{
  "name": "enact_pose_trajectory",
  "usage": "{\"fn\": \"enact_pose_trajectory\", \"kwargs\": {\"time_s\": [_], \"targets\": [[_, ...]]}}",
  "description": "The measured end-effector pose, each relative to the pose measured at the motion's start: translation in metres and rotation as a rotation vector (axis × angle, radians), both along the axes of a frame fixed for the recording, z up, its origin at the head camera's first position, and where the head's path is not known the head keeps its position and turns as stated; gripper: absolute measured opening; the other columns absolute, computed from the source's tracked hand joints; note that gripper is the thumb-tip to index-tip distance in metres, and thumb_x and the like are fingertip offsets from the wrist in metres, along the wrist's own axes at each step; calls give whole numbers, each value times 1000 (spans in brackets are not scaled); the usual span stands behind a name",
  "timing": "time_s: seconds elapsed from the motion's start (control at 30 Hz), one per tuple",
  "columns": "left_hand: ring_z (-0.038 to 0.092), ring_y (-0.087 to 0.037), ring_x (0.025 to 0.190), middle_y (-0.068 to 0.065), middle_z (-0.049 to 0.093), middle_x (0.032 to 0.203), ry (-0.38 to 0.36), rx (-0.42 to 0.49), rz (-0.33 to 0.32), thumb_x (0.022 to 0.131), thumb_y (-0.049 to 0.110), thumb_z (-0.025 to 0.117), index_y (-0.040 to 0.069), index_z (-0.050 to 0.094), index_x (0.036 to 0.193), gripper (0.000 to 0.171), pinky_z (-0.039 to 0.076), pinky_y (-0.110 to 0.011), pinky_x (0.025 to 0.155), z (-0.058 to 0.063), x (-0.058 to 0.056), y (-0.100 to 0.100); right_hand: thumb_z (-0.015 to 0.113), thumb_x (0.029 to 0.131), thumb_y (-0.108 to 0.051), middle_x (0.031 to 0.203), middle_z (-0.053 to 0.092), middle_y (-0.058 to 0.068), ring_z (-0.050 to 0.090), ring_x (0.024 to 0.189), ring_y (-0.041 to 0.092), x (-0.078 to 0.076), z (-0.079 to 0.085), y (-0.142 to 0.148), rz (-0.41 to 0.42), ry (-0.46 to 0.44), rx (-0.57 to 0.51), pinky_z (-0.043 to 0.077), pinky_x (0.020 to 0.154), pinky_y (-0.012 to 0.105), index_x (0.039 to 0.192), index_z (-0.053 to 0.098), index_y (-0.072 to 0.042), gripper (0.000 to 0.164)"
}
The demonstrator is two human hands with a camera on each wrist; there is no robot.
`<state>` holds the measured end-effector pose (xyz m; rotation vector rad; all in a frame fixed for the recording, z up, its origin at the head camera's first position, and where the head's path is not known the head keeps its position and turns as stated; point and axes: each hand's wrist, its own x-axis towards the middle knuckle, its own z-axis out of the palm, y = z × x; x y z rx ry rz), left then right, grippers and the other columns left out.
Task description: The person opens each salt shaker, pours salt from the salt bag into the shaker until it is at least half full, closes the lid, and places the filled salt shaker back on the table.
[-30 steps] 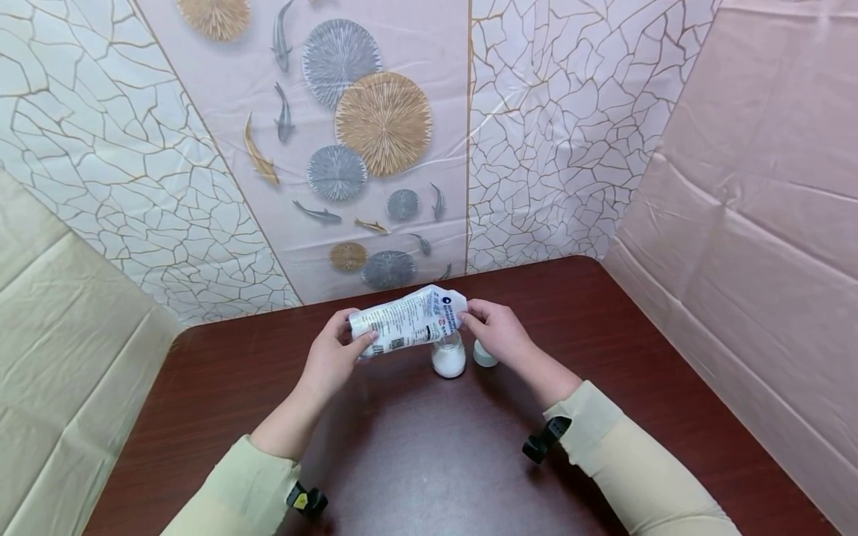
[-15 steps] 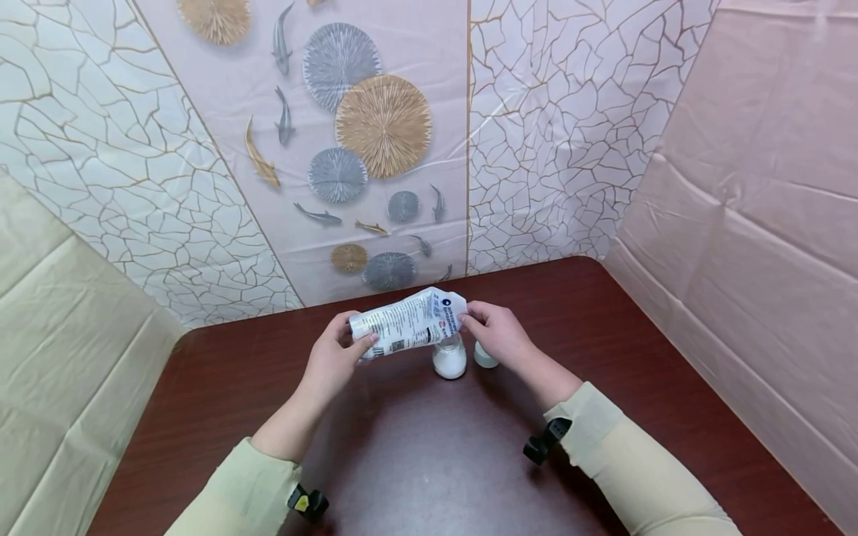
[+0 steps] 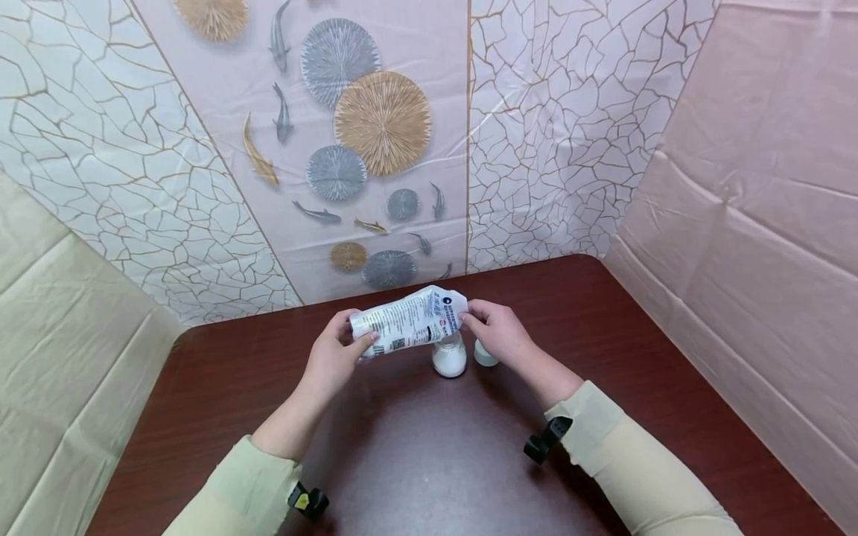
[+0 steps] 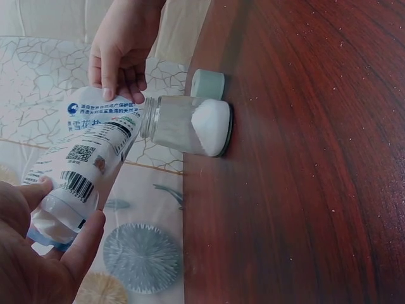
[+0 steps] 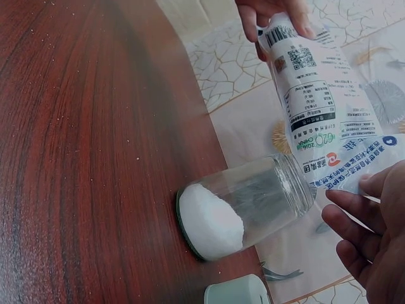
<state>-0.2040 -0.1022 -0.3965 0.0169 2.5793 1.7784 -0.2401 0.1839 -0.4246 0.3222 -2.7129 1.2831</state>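
Note:
A white printed bag of salt (image 3: 398, 321) is held tilted on its side between both hands. My left hand (image 3: 333, 350) grips its closed bottom end, thumb on the near face. At the other end, my right hand (image 3: 497, 331) pinches the bag's corner between thumb and fingers. Right under that end stands an upright glass jar (image 5: 266, 199), its threaded mouth at the bag's edge. White salt (image 5: 209, 221) lies heaped in the jar's lower part. The bag hides part of the jar's mouth in the head view.
A pale green lid (image 4: 207, 84) sits on the dark red wooden table (image 3: 415, 454), just right of the jar. Patterned cloth (image 3: 536, 149) hangs behind the table's far edge, and plain beige cloth (image 3: 757, 186) lines the sides.

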Motion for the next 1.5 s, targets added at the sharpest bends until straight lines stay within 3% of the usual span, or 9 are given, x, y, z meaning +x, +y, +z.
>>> {"fn": "enact_pose_trajectory", "kwargs": {"time_s": [0.27, 0.6, 0.83, 1.1, 1.5], "targets": [[62, -25, 98, -13, 64, 116, 6, 11, -3, 92, 14, 73, 15, 54, 129, 41, 57, -50, 79, 1, 0, 0, 61, 100, -23, 96, 71, 4, 57, 83, 20, 0, 0, 0, 2, -3, -2, 48, 73, 37, 107, 70, -13, 15], [63, -24, 97, -13, 64, 117, 7, 7, 1, 92, 15, 73, 15, 55, 128, 41, 59, -35, 69, 2, -1, 0, 61, 100, -23, 90, 69, 3, 56, 79, 20, -2, 0, 1, 6, 7, 1, 47, 70, 36, 100, 70, -15, 12], [63, -24, 97, -13, 64, 118, -5, 3, -1, 92, 15, 72, 15, 54, 129, 42, 59, -36, 70, 2, -1, 0, 61, 100, -23, 89, 68, 1, 56, 79, 20, -3, -2, 2, 5, 8, 4, 47, 70, 36, 100, 70, -15, 12], [62, -24, 98, -12, 64, 116, -4, -4, 3, 91, 15, 73, 16, 54, 130, 42, 59, -34, 69, 2, -2, 0, 61, 100, -22, 97, 71, 7, 57, 83, 21, -3, -1, 1, 14, -1, -5, 48, 73, 37, 105, 70, -13, 14], [63, -24, 97, -12, 64, 118, -6, 3, 0, 92, 15, 73, 15, 54, 129, 41, 59, -35, 69, 2, -3, 1, 61, 100, -21, 93, 70, 4, 57, 80, 20, -3, -2, 1, 6, 6, -6, 48, 71, 37, 104, 70, -13, 13]]}}
